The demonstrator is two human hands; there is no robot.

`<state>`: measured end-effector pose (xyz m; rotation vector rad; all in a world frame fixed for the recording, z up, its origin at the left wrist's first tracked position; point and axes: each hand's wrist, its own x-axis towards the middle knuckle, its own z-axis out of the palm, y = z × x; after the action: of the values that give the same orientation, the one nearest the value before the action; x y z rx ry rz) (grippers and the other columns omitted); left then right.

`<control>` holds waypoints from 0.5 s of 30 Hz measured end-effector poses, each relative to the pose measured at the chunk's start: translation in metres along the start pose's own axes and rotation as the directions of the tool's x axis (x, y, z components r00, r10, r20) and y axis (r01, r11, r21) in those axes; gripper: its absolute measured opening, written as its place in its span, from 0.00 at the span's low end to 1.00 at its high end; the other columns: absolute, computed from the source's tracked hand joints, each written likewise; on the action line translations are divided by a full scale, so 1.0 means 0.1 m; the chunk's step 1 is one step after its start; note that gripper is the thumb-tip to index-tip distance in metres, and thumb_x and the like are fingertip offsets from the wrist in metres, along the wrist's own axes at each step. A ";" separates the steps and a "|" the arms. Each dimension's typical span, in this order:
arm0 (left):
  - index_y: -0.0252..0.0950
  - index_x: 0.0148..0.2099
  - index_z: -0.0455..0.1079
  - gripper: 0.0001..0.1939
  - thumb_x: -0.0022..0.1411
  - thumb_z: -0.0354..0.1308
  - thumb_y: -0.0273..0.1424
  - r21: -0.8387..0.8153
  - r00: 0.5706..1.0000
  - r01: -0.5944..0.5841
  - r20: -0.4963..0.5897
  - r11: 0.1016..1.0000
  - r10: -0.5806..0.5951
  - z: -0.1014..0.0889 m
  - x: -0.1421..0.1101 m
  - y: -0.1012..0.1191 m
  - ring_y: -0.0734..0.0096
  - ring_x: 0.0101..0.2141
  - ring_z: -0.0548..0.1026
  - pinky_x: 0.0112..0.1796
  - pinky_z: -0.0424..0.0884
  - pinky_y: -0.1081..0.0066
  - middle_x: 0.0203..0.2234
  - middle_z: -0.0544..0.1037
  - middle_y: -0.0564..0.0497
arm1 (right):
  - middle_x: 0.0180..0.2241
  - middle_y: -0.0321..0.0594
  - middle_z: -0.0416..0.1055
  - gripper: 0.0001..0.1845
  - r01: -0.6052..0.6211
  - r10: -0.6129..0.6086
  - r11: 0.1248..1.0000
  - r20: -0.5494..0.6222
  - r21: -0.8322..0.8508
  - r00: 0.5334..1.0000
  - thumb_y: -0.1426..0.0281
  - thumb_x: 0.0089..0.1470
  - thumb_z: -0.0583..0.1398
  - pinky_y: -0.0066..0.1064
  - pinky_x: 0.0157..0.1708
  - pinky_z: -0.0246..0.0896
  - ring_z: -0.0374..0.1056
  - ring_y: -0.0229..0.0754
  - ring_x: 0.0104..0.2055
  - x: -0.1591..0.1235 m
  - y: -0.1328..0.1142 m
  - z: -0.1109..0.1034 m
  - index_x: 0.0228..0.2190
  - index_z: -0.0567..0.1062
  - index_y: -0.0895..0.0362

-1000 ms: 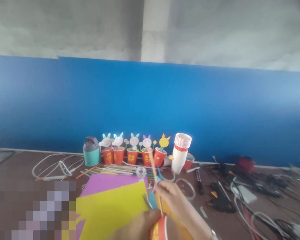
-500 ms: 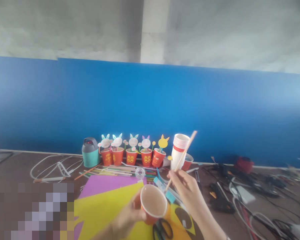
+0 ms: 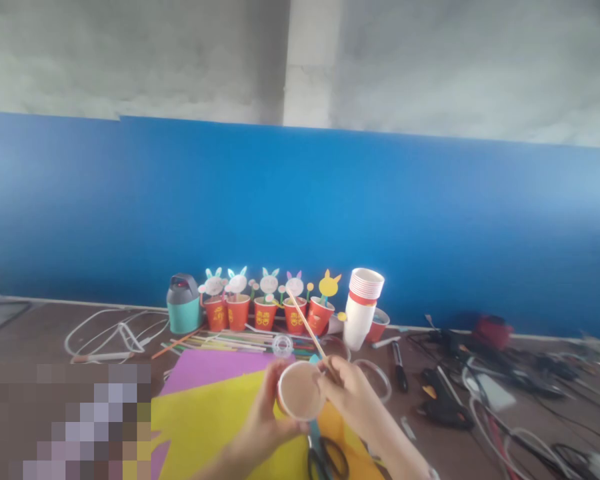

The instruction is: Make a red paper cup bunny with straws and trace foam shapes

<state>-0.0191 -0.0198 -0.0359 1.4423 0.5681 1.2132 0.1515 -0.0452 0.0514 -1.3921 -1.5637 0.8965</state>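
My left hand (image 3: 265, 417) is wrapped round a paper cup (image 3: 300, 393), whose round pale end faces me. Against the cup's right edge, my right hand (image 3: 347, 387) pinches a thin wooden stick (image 3: 306, 320) that slants up and to the left. Its fingertips reach over the rim; the stick's lower end is hidden by the hand. Just below the cup lie scissors with black handles (image 3: 327, 460). Yellow sheet (image 3: 205, 420) and purple sheet (image 3: 205, 367) spread under and beyond my hands, with an orange sheet (image 3: 357, 443) on the right.
Several red cups (image 3: 265, 315) with animal-face cutouts line the back, beside a stack of white paper cups (image 3: 364, 300) and a teal container (image 3: 184, 310). Straws and a tape roll (image 3: 283, 345) lie before them. A glue gun (image 3: 445, 403), marker (image 3: 399, 367) and tangled cables (image 3: 515, 427) occupy the right.
The cup first rose and turned its round end toward me, then came up a little farther. The stick swung out right, then back left to the cup with my right hand.
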 end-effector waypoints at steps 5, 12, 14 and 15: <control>0.43 0.58 0.55 0.44 0.42 0.72 0.41 -0.071 0.988 -0.014 0.156 0.997 0.025 0.00 0.01 0.01 0.46 0.54 0.65 0.52 0.60 0.56 0.54 0.67 0.40 | 0.30 0.41 0.76 0.12 0.023 -0.026 0.996 0.036 0.092 0.999 0.62 0.49 0.61 0.29 0.35 0.62 0.71 0.46 0.36 -0.01 -0.02 0.00 0.29 0.74 0.60; 0.42 0.57 0.57 0.44 0.39 0.73 0.38 -0.140 0.951 0.052 0.310 0.989 -0.006 0.01 0.05 0.20 0.51 0.49 0.69 0.48 0.64 0.59 0.51 0.69 0.40 | 0.31 0.42 0.77 0.13 0.043 -0.057 0.992 0.116 0.118 0.992 0.61 0.49 0.62 0.29 0.37 0.63 0.72 0.48 0.39 -0.07 -0.07 0.01 0.31 0.77 0.60; 0.40 0.56 0.60 0.42 0.39 0.74 0.36 -0.112 0.960 0.052 0.278 0.992 -0.019 0.00 0.04 0.22 0.50 0.49 0.69 0.48 0.64 0.59 0.50 0.70 0.41 | 0.29 0.40 0.76 0.15 0.055 -0.063 0.996 0.118 0.070 0.991 0.59 0.50 0.61 0.27 0.33 0.62 0.70 0.44 0.34 -0.08 -0.11 -0.01 0.30 0.77 0.60; 0.40 0.55 0.62 0.40 0.39 0.73 0.35 -0.088 0.971 0.059 0.234 0.994 -0.037 -0.01 0.03 0.23 0.50 0.49 0.69 0.48 0.64 0.60 0.49 0.71 0.41 | 0.26 0.39 0.74 0.17 0.057 -0.060 0.998 0.110 0.033 0.992 0.57 0.52 0.59 0.26 0.30 0.60 0.69 0.42 0.31 -0.08 -0.13 -0.04 0.29 0.77 0.60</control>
<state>-0.0249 -0.0234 -0.0141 1.4572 0.3776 1.0023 0.1501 -0.0549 0.0640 -1.2875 -1.6588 0.9720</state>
